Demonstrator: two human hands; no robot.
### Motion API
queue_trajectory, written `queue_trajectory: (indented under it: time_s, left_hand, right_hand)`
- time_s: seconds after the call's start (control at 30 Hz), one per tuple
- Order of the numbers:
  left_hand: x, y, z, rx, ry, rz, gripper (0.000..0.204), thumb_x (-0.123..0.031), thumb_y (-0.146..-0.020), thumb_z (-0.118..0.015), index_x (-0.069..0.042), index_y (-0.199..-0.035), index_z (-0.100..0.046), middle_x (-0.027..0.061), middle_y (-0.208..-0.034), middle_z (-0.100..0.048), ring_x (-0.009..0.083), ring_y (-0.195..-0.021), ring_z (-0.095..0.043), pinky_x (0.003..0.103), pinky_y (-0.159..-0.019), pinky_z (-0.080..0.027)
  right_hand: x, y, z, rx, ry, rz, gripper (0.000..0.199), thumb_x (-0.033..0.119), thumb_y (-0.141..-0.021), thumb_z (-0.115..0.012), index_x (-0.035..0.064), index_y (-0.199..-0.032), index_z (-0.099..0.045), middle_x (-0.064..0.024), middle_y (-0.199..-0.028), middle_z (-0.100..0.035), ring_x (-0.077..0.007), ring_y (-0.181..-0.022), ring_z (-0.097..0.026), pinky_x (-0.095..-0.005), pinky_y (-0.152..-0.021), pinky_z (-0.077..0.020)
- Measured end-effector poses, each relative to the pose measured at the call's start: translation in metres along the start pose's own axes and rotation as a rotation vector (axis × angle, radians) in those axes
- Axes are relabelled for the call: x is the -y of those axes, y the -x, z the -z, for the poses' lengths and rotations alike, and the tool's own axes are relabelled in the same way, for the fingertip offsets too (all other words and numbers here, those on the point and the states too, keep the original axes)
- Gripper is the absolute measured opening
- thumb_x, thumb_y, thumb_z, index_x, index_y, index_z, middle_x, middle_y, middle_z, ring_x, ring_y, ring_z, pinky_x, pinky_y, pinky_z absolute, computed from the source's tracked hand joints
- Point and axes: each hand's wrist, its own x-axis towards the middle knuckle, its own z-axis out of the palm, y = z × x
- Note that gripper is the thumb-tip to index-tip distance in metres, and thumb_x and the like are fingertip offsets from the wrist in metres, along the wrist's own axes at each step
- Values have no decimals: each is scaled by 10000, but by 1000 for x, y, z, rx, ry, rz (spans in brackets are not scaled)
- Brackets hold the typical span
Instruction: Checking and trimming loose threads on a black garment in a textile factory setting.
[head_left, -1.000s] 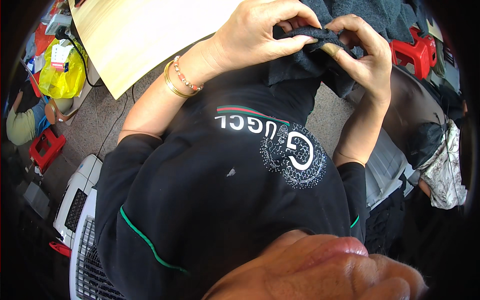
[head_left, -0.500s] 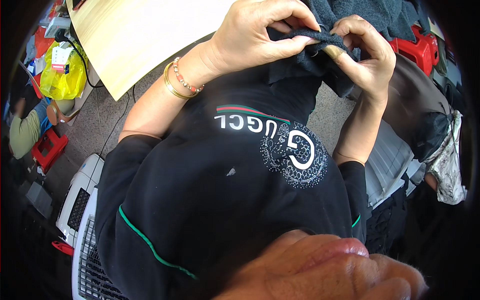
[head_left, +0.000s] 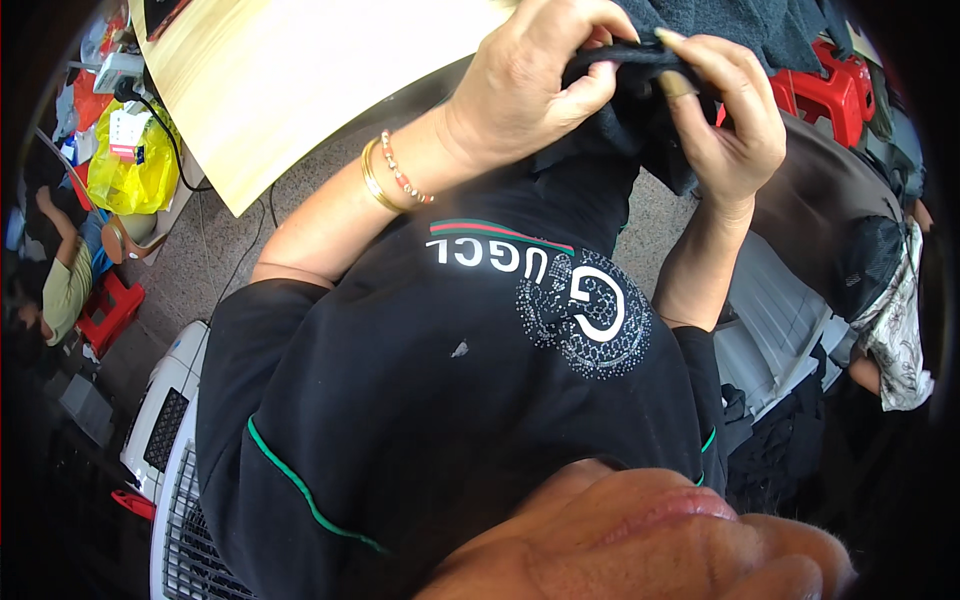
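A dark grey knitted garment [head_left: 770,38] is held up in front of my chest, near the top of the view. My left hand [head_left: 552,75] is closed, pinching the garment's dark edge between thumb and fingers. Across from it, my right hand [head_left: 732,125] grips the same edge between its thumb and outstretched index finger. Between the two hands the edge runs nearly straight, and dark folds hang beneath. Whether a needle or thread is in the fingers cannot be made out.
A pale wooden table [head_left: 290,90] lies at upper left. Red stools [head_left: 832,95] stand on both sides. Leftward are a yellow plastic bag [head_left: 130,180], a black cable and a white appliance [head_left: 165,400]. Other people show at both rims. Grey fabric [head_left: 775,310] is piled at right.
The bunched edge between my hands has become straighter and flatter. My left hand has shifted slightly right, and my right index finger reaches out along the cloth. The view has shifted slightly.
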Motion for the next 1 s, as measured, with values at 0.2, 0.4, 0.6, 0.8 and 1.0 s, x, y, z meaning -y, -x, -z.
queue_trajectory:
  time_s: [0.2, 0.4, 0.6, 0.8, 1.0]
  left_hand:
    - [28, 27, -13, 424, 197, 424, 185, -140, -944, -622, 4, -1059, -629, -19, -921, -622, 48, -822, -577, 194, -723, -457]
    - [-7, 9, 42, 199, 647, 579, 156, -105, -945, -610, 0, -1056, -640, 11, -960, -661, 63, -896, -600, 201, -826, -464]
    - [-53, -18, 95, 55, 910, 223, 385, -39, -901, -572, 121, -1246, -511, 225, -1193, -619, 259, -1047, -647, 357, -951, -510]
    - [-99, -41, 128, 94, 826, 44, 512, -84, -851, -506, 185, -1281, -434, 342, -1159, -591, 449, -1095, -604, 537, -994, -477]
    - [-23, -39, 118, 36, -281, 587, 228, -103, -895, -681, 14, -1091, -688, 30, -961, -691, 100, -900, -623, 248, -810, -489]
  right_hand:
    - [-3, 14, 11, -181, -165, -284, 344, -88, -763, -660, -26, -1102, -653, -76, -1011, -609, -120, -827, -551, -222, -735, -442]
    - [-1, 40, 15, -24, 139, -264, 440, -104, -681, -595, 42, -1090, -664, -99, -1053, -652, -200, -935, -646, -305, -837, -513]
    - [-7, 79, 37, -232, 63, -264, 414, -114, -699, -585, -12, -1089, -679, -132, -1042, -701, -238, -976, -670, -307, -881, -507]
    - [45, 58, 81, -227, -671, -302, 329, -108, -780, -597, -96, -1106, -642, -160, -1065, -693, -177, -956, -662, -248, -838, -506]
    - [-5, 66, 37, -415, -522, -682, 299, -72, -818, -576, 7, -1104, -611, -31, -994, -619, -88, -824, -586, -221, -729, -486]
